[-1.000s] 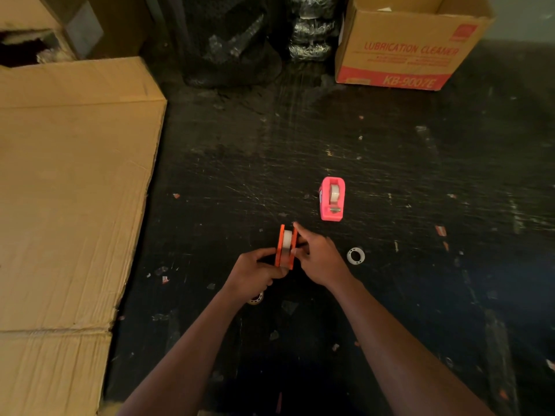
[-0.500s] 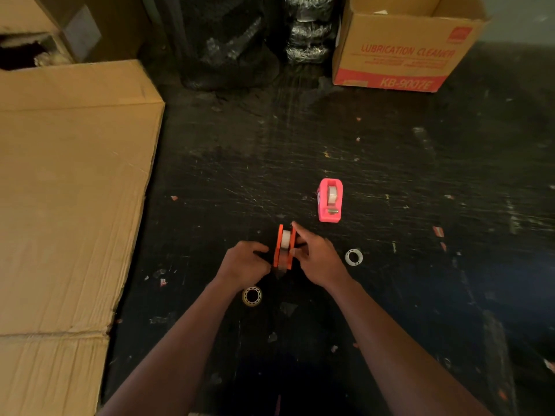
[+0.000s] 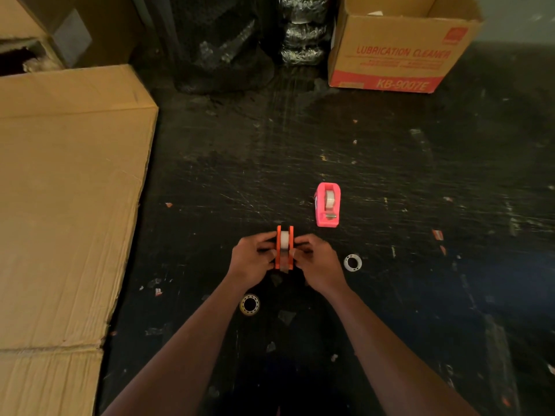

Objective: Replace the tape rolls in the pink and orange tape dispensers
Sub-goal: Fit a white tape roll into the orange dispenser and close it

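The orange tape dispenser stands on the dark floor in the middle, with a white tape roll between its two side walls. My left hand grips its left side and my right hand grips its right side, thumbs near the front end. The pink tape dispenser stands just beyond, to the right, with a roll inside. A white empty tape core lies to the right of my right hand. A yellowish tape roll lies on the floor under my left wrist.
A large flat cardboard box fills the left side. An open carton marked LUBRICATION CLEANER stands at the back right. Black wrapped bundles sit at the back centre. Small scraps litter the floor.
My left hand has moved up from beside the dispenser and now grips its left wall. The yellowish roll under my left wrist has come into full view. The right hand stays on the dispenser.
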Demonstrator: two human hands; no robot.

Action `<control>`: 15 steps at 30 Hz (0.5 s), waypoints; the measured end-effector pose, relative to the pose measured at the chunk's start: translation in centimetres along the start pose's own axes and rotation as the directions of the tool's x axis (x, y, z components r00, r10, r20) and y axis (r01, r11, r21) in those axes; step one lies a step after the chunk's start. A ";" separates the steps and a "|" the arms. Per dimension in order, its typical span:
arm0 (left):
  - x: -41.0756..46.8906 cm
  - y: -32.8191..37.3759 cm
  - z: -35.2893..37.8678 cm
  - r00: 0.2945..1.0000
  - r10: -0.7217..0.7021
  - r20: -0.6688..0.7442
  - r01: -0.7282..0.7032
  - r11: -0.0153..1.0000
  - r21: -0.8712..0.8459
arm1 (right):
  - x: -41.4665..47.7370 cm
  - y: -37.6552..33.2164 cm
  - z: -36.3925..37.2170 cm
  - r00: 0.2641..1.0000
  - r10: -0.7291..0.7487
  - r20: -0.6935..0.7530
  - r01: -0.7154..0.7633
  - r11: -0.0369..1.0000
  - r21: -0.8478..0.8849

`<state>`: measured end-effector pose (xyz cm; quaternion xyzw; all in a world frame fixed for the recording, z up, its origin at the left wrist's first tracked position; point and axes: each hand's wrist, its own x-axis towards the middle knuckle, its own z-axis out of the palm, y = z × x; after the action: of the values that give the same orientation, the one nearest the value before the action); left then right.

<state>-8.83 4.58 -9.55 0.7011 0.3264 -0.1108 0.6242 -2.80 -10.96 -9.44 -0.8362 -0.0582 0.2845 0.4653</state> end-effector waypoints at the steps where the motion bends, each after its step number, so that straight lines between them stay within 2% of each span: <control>1: 0.4 0.4 0.0 1.000 0.008 -0.005 -0.008 1.000 -0.008 | 0.3 -0.3 -0.1 1.000 -0.003 -0.008 0.003 1.000 0.002; 5: 2.6 2.3 0.3 1.000 0.017 -0.025 -0.017 1.000 -0.007 | 2.3 -1.4 -0.4 0.998 -0.002 -0.061 0.003 1.000 0.013; 15: 7.6 4.6 1.1 0.995 0.046 -0.085 -0.040 0.997 0.071 | 6.1 -4.1 -1.5 0.990 -0.047 -0.133 0.029 0.991 -0.132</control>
<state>-0.03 5.95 -10.31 0.7332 0.3339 -0.0779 0.5872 3.74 -7.65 -8.08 -0.8809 -0.0607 0.2134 0.4181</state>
